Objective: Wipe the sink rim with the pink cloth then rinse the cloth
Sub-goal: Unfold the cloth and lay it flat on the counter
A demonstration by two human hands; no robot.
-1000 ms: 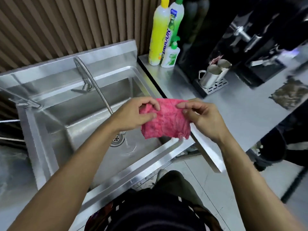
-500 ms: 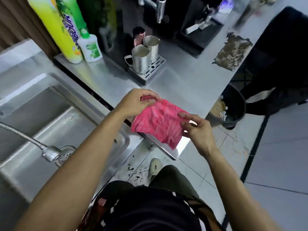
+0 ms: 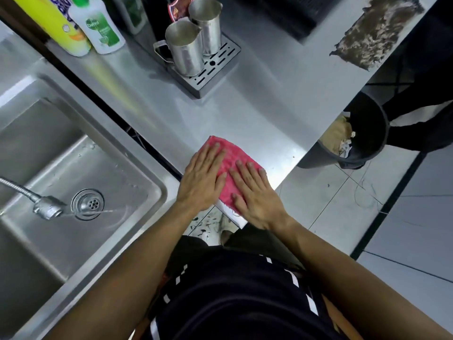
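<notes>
The pink cloth [image 3: 229, 155] lies spread on the steel counter [image 3: 245, 106], close to its front corner and to the right of the sink. My left hand [image 3: 202, 180] rests flat on the cloth's left part, fingers stretched out. My right hand [image 3: 255, 195] lies flat on its near right part, at the counter's front edge. The sink rim [image 3: 171, 192] is just left of my left hand, separated from the counter by a dark gap. A flexible faucet head [image 3: 47, 209] hangs over the basin near the drain [image 3: 88, 203], with a thin stream of water running.
Two steel jugs [image 3: 186, 47] stand on a slotted drip tray [image 3: 220, 69] at the back of the counter. A yellow bottle [image 3: 56, 28] and a white soap bottle [image 3: 103, 28] stand behind the sink. A brown rag [image 3: 377, 33] lies far right. A black bin [image 3: 355, 138] stands on the floor.
The cloth was held up in the air between both hands; now it lies on the counter with both palms flat on it. My view has swung right and down.
</notes>
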